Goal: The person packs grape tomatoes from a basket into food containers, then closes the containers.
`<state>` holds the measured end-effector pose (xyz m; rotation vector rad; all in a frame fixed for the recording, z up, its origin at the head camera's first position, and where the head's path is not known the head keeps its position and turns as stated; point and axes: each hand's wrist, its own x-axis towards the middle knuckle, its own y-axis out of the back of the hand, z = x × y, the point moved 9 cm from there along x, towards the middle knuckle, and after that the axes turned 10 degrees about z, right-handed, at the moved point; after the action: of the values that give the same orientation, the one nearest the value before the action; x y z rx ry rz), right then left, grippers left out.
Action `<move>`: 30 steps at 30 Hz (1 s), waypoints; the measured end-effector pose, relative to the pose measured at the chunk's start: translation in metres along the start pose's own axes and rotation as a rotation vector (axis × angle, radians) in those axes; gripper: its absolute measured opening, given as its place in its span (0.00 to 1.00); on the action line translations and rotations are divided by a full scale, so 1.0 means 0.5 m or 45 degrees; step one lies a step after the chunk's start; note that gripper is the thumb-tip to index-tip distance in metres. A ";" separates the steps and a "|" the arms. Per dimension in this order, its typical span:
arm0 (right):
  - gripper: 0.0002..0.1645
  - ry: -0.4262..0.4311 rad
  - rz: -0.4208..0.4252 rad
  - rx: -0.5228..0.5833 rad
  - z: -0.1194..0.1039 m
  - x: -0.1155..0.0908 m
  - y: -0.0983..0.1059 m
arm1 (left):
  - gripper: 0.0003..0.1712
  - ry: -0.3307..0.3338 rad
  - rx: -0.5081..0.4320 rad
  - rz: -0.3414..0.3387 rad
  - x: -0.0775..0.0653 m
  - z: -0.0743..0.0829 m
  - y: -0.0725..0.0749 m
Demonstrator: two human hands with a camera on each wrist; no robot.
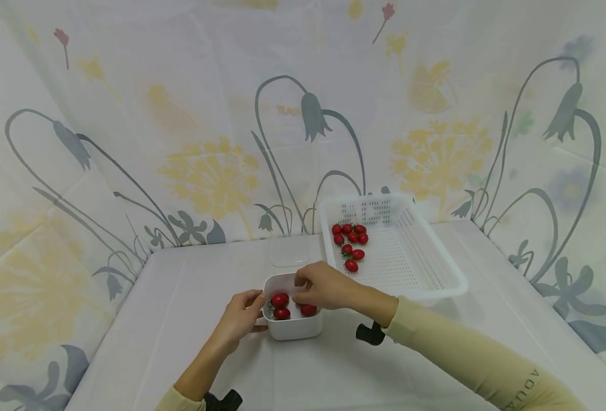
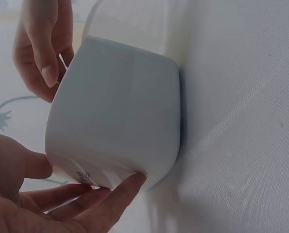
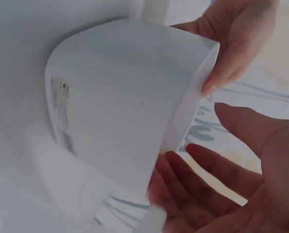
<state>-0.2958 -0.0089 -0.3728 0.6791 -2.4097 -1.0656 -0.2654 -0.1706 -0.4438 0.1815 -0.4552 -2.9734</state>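
A small white box (image 1: 295, 330) stands on the table, with red cherry tomatoes (image 1: 280, 301) inside. At its left side is my left hand (image 1: 238, 319), gripping the wall with the thumb near the rim and the fingers along the outside. My right hand (image 1: 328, 285) reaches over the box from the right, fingers bent down into its opening. In the right wrist view, a gap shows between the right thumb (image 3: 236, 124) and the fingers, and nothing is seen held there. The box wall hides some right fingertips.
Behind and right of the box is a white perforated basket (image 1: 446, 262), with several cherry tomatoes (image 1: 352, 237) at its left side. A clear, flat lid-like piece (image 1: 288, 260) lies behind the box. A flower-patterned cloth (image 1: 205, 177) hangs around the white table.
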 end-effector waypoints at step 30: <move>0.12 0.028 0.211 -0.085 0.127 -0.016 0.215 | 0.23 -0.005 0.002 0.008 0.001 -0.006 -0.001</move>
<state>-0.3527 0.0947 -0.3314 0.4577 -2.3537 -1.0589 -0.2655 -0.1711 -0.4466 0.1742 -0.4577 -2.9676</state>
